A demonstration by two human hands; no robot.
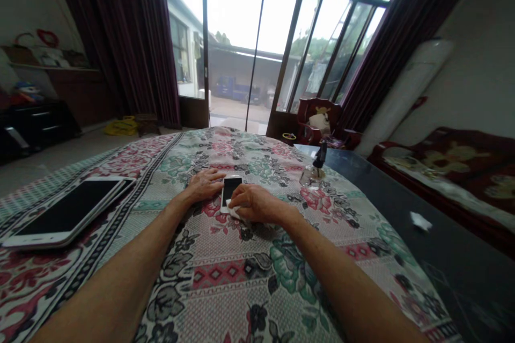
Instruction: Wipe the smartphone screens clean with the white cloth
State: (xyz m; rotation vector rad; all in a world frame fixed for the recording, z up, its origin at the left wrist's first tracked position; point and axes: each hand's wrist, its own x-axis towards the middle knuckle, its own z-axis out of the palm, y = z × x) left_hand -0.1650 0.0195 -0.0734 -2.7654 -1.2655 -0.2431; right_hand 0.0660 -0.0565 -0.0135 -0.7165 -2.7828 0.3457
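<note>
- The tabletop (386, 214) is dark, its near side cut off by the frame.
- A flowered tablecloth (217, 300) covers much of it, partly hidden by the forearms.
- Two stacked phones (72, 206) lie at left, the lower one mostly hidden.
- The spray bottle (316, 168) stands beyond the right hand, its clear body hard to make out.
- The left hand (203, 184) lies loosely extended, fingertips at the small phone's left edge.
- The right hand (257, 203) has a narrow grip – holding the tissue.
- The small phone (232, 184) lies on the tablecloth between the hands – white-edged, dark-screened, lower right covered.
- The tissue (234, 212) is white, crumpled, mostly hidden.
</note>
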